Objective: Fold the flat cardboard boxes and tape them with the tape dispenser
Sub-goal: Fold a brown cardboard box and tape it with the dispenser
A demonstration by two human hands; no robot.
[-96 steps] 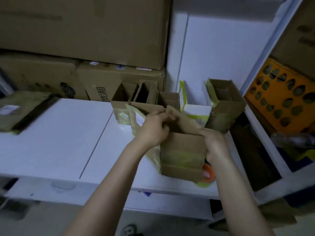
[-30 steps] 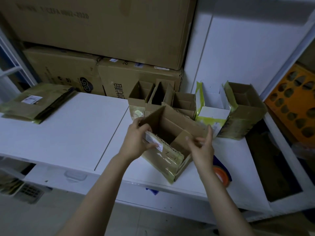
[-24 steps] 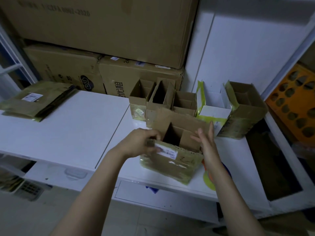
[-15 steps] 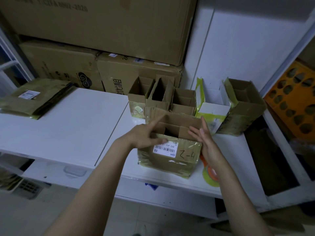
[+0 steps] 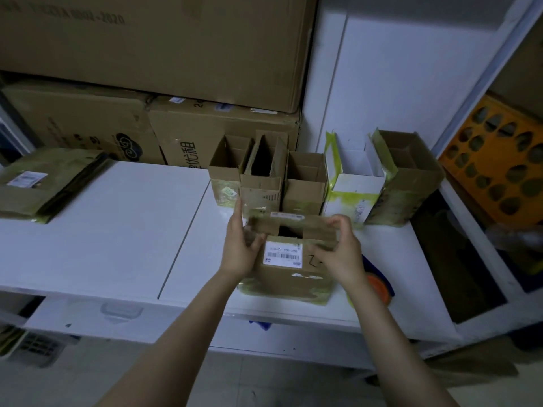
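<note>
A small brown cardboard box (image 5: 289, 273) with a white barcode label stands upright near the white table's front edge, its top flaps open. My left hand (image 5: 239, 249) grips its left side, thumb over the near wall. My right hand (image 5: 340, 254) holds its right side, fingers curled over the top flap. An orange tape dispenser (image 5: 379, 286) lies on the table just right of the box, mostly hidden behind my right wrist. A stack of flat cardboard boxes (image 5: 44, 180) lies at the table's far left.
Several folded open boxes (image 5: 305, 183) stand in a row at the back of the white table (image 5: 117, 224), including a white one (image 5: 357, 192). Large cartons (image 5: 147, 45) are stacked behind. An orange perforated crate (image 5: 496, 168) sits on shelving to the right.
The box has been turned upright with its label facing me and set down on the table. Both hands have moved to its two sides at the top.
</note>
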